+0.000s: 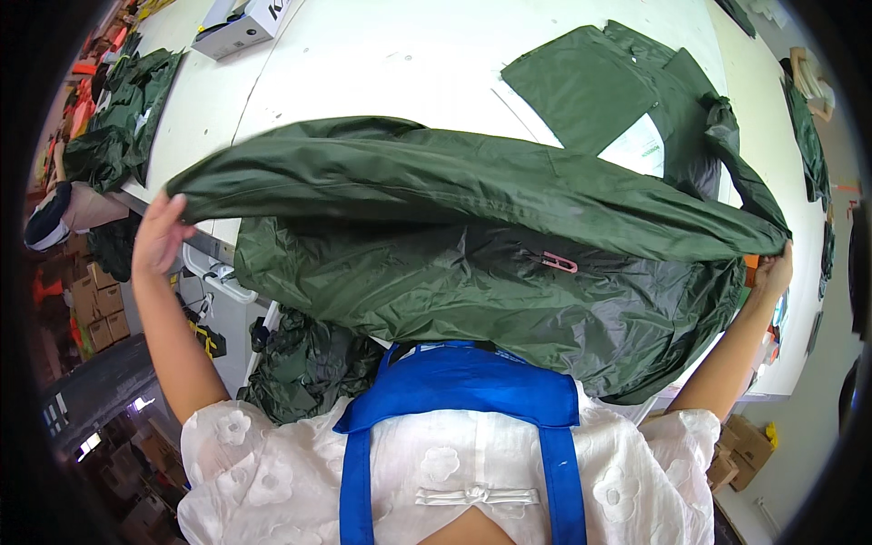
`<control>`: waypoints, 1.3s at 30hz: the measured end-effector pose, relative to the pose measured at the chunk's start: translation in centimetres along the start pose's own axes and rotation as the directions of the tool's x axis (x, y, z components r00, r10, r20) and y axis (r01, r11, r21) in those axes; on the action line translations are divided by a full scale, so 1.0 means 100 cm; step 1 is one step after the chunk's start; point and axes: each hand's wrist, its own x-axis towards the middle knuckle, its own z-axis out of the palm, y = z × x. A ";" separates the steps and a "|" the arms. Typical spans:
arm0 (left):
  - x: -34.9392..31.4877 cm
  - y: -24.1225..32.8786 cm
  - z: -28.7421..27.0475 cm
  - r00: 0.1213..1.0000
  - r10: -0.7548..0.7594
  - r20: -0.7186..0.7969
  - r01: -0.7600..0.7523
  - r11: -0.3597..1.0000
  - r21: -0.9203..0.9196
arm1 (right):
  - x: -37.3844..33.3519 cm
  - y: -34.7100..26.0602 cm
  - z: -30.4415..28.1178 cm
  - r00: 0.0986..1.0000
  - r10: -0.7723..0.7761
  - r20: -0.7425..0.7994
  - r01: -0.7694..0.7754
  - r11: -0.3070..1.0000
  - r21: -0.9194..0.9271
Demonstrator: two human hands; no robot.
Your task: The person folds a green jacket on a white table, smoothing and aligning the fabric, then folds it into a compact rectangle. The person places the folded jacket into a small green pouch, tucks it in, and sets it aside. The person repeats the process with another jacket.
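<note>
A dark green rainwear garment (436, 173) is stretched wide between my hands, its upper layer lifted in a long bowed fold. At the left end my left hand (162, 234) pinches the fabric's edge. My right hand (774, 269) grips the opposite end with closed fingers. Below the raised fold, the wrinkled lower layer (436, 300) spreads over the table's near edge, close against my body. On that layer lies a small pink tool (559, 262) with a long slot, which looks like a thread snipper.
Another green garment (590, 86) lies folded on the white table (381, 64), with a printed white sheet (636, 147) beside it. A box (241, 32) stands far left. More green fabric (313, 359) is bunched below the table's edge. A person (91, 213) is at the left.
</note>
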 end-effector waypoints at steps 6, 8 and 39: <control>-0.013 0.097 -0.017 0.960 0.243 -0.138 -0.237 0.970 0.061 | 0.037 -0.024 0.017 1.000 0.022 -0.007 -0.021 0.982 0.187; 0.040 0.124 -0.038 0.924 0.298 -0.239 -0.306 0.952 0.001 | 0.084 -0.039 0.005 0.998 -0.060 0.014 0.056 0.977 0.207; 0.150 -0.124 0.261 0.958 0.244 0.152 -0.177 0.085 0.980 | -0.283 0.191 0.234 0.546 0.189 0.816 0.831 0.007 -0.557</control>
